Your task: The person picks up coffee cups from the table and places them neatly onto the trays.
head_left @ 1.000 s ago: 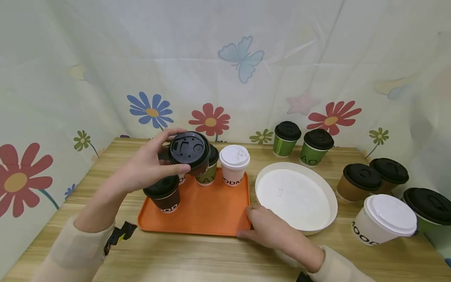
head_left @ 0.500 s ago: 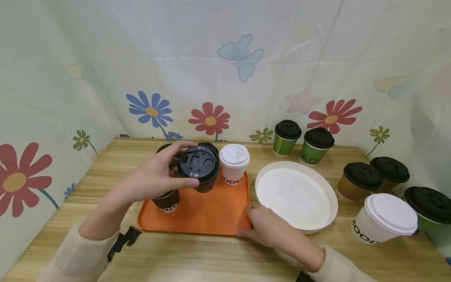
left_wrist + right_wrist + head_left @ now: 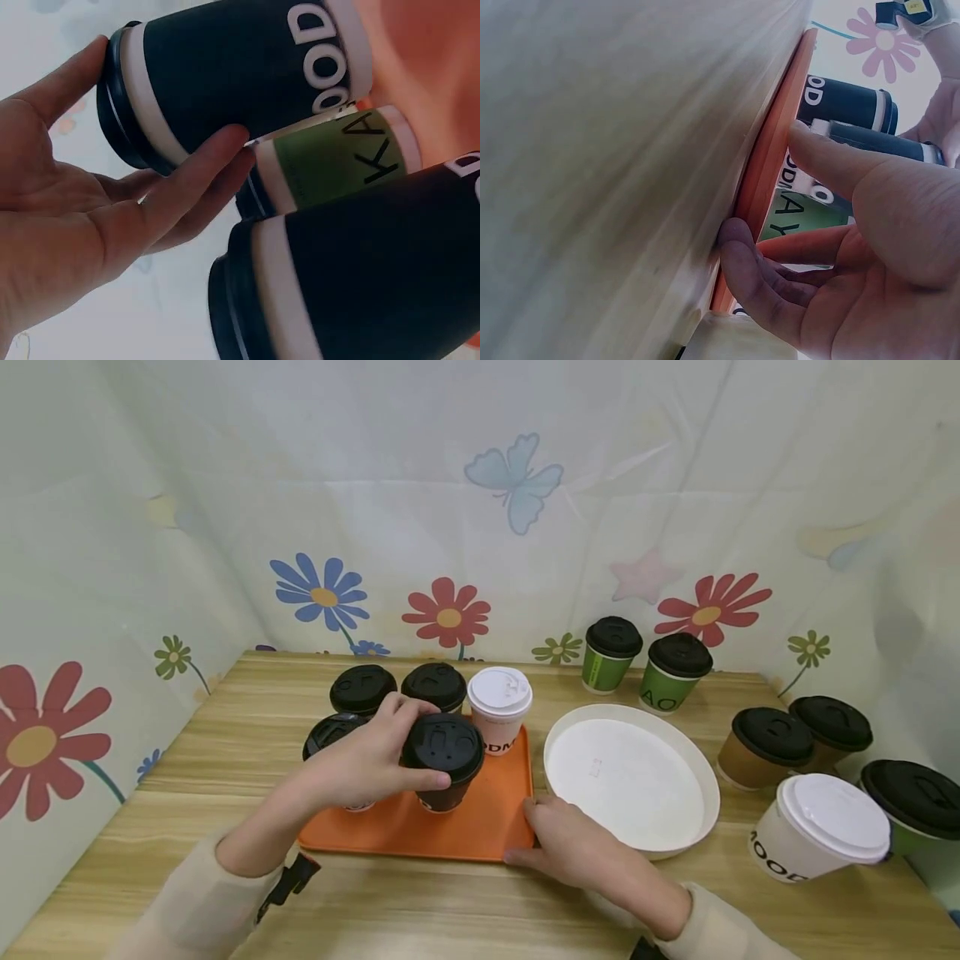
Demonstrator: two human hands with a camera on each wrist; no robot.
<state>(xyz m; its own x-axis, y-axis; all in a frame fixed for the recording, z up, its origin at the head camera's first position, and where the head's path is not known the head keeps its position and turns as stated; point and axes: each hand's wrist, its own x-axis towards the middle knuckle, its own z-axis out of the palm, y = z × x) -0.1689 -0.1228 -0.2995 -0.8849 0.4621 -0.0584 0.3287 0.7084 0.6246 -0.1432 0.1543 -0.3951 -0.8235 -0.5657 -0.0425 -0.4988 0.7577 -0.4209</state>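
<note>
My left hand (image 3: 360, 768) grips a dark paper coffee cup (image 3: 444, 747) by its black lid, upright over the middle of the orange tray (image 3: 491, 831); whether its base touches the tray, I cannot tell. In the left wrist view, thumb and fingers span the lid of the dark cup (image 3: 232, 71). Beside it are a green cup (image 3: 330, 161) and another dark cup (image 3: 382, 277). My right hand (image 3: 577, 852) pinches the tray's right edge, seen closer in the right wrist view. Also on the tray are a white-lidded cup (image 3: 498, 702) and several black-lidded cups, partly hidden by my left hand.
A round white dish (image 3: 630, 777) sits right of the tray. Two green cups, one here (image 3: 607, 656), stand behind it. Farther right are brown cups (image 3: 761, 747), a large white cup (image 3: 817, 827) and a green one (image 3: 918, 802). A floral cloth backs the wooden table (image 3: 420, 910).
My left hand has carried the dark cup rightward, nearer to me and down toward the tray, uncovering the back cups. My right hand has stayed at the tray's edge.
</note>
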